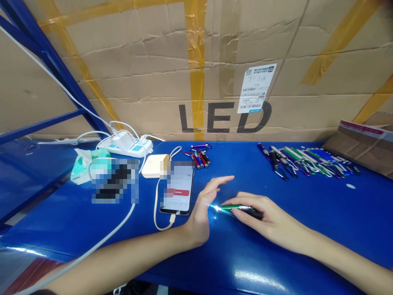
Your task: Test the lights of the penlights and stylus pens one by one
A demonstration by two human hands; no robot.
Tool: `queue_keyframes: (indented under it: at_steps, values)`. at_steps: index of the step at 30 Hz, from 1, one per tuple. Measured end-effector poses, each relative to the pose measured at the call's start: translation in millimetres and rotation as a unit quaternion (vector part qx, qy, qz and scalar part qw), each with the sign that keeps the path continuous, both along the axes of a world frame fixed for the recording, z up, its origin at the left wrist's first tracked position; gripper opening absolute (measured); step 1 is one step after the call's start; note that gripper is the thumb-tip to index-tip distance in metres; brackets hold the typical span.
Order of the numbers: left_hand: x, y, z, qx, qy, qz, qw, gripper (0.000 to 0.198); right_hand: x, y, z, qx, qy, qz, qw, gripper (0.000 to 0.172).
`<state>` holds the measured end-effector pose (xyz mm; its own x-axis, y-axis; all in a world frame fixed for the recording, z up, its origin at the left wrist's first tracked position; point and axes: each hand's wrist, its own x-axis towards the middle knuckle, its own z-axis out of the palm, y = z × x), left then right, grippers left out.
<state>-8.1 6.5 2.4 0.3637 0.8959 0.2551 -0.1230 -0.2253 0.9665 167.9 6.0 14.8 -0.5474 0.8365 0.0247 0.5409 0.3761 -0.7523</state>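
R hand's (265,215) grip pinches slim green metal-looking cylindrical penlight (231,208), lit, over glossy blue desk (276,262); L hand's (201,213) grip holds nothing, fingers extended, nr lit end. Penlight's prob. light, stiff, a bit slippery; best held mid-barrel w/ fingertips.

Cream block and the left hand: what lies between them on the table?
In the head view, the phone lies between the cream block and the left hand, face up with its screen lit.
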Motion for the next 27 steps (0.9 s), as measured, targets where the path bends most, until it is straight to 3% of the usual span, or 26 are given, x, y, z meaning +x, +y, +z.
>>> queue_keyframes:
  at_steps: [15, 27]
  values:
    - [-0.6, 0.9, 1.4, 0.004, 0.004, 0.0, 1.0, 0.05, -1.2, -1.0, 2.3, -0.005, 0.002, -0.004, 1.0, 0.028]
    - [0.2, 0.9, 1.9, -0.013, 0.004, 0.004, 1.0, 0.051, 0.6, -0.2, 1.7, 0.013, 0.027, 0.031, 0.999, 0.027]
